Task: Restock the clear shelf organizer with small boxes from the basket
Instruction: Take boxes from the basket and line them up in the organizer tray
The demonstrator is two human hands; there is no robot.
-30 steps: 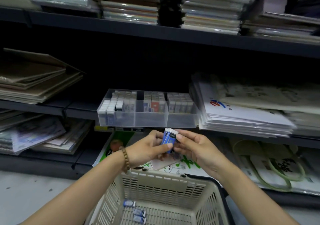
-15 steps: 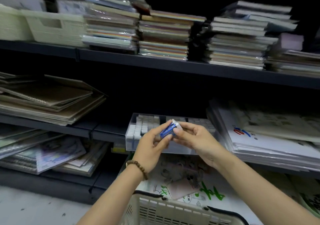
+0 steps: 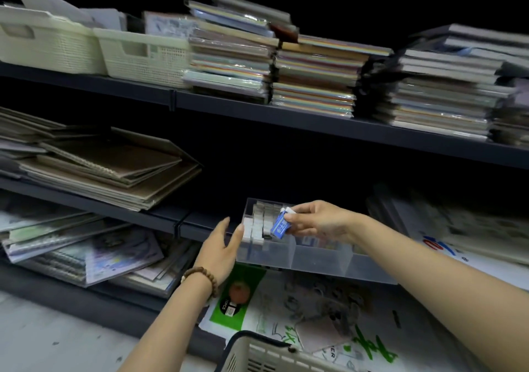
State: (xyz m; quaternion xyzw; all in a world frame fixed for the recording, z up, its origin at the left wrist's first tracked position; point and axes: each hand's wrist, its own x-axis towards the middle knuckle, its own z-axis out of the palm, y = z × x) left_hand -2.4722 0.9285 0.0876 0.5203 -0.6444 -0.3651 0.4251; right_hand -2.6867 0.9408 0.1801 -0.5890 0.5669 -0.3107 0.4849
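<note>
A clear shelf organizer (image 3: 320,260) sits on the middle shelf, its left compartment holding rows of small pale boxes (image 3: 259,224). My right hand (image 3: 317,221) pinches a small blue-and-white box (image 3: 280,226) just above that left compartment. My left hand (image 3: 221,248), with a bead bracelet on its wrist, is flat against the organizer's left end with straight fingers. The cream basket (image 3: 257,354) shows only its top rim at the bottom edge; its contents are out of view.
Stacked notebooks (image 3: 108,171) lie on the shelf to the left, and paper pads (image 3: 463,228) to the right. The upper shelf carries two cream baskets (image 3: 143,56) and wrapped paper stacks (image 3: 312,76). Printed bags (image 3: 300,311) lie under the organizer.
My left hand let go of the blue box and moved to the organizer's left end. My right hand carried the box over the left compartment. The view tilted up, hiding most of the basket.
</note>
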